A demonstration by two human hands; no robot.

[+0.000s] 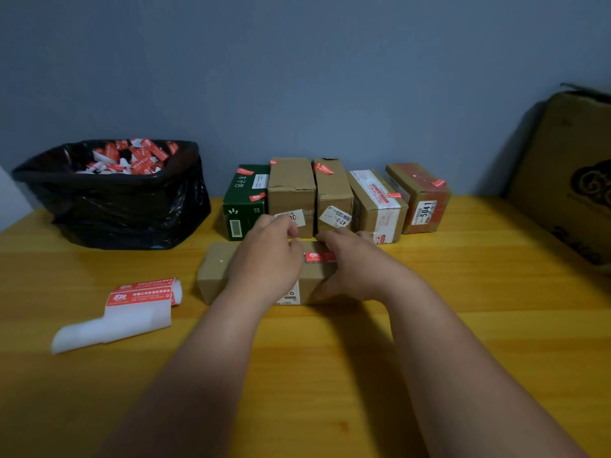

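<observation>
One brown box (215, 269), right hand (350, 266) gripping it, left hand's (267, 259) hold unclear, one sticker (319, 257), five boxes (332, 193) behind

Head-worn wide-angle view, looking forward and down, close behind left hand (267, 256) and right hand (353, 266), facing wall (297, 77).

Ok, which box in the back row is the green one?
The leftmost box, next to the black bin bag; it alone isn't brown cardboard.
</observation>
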